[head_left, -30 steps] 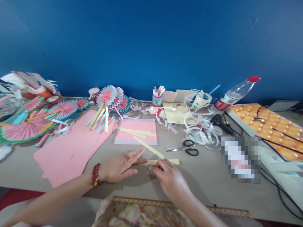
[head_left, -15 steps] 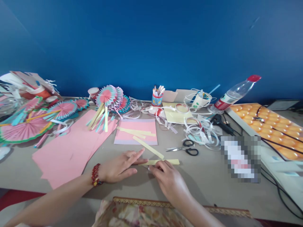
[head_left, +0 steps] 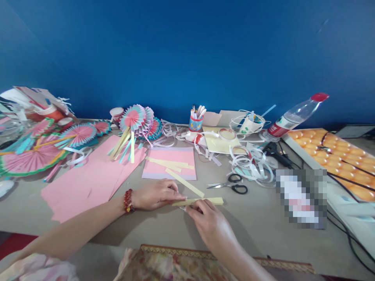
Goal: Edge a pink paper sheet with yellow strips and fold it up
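A folded or stacked yellow paper strip [head_left: 216,201] lies crosswise on the table. My left hand [head_left: 156,195], a red bead bracelet [head_left: 128,201] on its wrist, has its fingers closed together at the strip's left end. From the right, my right hand [head_left: 209,222] rests on the strip's near edge with fingers curled. A thin, pale tip pokes out beyond its thumb and forefinger, too small to make out. Just behind is a single yellow strip [head_left: 185,182], lying slanted. More yellow strips [head_left: 164,162] lie on the pink-and-lilac sheet [head_left: 170,174].
Scissors [head_left: 231,185] lie right of the strips, near curled white ribbon [head_left: 254,168] and a black glue gun [head_left: 277,155]. Pink sheets [head_left: 79,187] and paper fans [head_left: 133,117] fill the left. A bottle [head_left: 288,121] and pen cup [head_left: 196,123] stand behind.
My left hand has drawn its spread fingers together, turned, and now bears on the left end of the strip. My right hand stays nearly in place.
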The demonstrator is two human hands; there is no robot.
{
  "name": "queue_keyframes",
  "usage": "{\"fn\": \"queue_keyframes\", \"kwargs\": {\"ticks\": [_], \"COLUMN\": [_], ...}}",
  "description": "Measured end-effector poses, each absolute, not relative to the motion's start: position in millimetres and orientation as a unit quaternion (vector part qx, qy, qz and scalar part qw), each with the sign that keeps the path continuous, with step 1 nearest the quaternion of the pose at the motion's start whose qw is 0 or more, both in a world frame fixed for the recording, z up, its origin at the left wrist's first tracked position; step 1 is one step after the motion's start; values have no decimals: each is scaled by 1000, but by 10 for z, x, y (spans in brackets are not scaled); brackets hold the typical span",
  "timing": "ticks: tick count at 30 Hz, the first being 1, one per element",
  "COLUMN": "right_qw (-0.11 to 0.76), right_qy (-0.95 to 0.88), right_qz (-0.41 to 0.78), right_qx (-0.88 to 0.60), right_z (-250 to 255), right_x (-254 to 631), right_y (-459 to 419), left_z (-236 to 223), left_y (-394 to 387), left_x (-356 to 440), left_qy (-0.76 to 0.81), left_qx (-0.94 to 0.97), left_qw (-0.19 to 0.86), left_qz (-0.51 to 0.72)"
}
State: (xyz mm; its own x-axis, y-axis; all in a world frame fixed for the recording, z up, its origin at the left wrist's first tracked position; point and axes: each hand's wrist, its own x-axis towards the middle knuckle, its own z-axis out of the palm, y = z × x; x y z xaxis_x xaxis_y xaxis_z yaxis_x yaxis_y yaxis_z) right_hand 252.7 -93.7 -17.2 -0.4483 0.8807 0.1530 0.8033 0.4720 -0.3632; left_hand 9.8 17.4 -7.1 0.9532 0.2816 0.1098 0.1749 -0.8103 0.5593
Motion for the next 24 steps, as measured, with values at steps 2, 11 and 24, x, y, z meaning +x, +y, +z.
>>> {"fn": "queue_keyframes", "kwargs": {"ticks": [2, 11, 24], "right_qw": [163, 203, 186], "right_qy": [-843, -838, -848], "right_qz": [116, 125, 113], "right_qx": [-499, -491, -484], "right_z": [-171, -177, -175], "right_x": [2530, 2522, 2502], "right_y": [-935, -937, -937], "left_z": [-99, -81, -74], "left_y": [193, 155, 150], "left_x": [102, 93, 69], "left_qy": [127, 159, 130], "left_qx": [945, 931, 948], "left_qw": [283, 317, 277], "left_qz": [103, 89, 85]}}
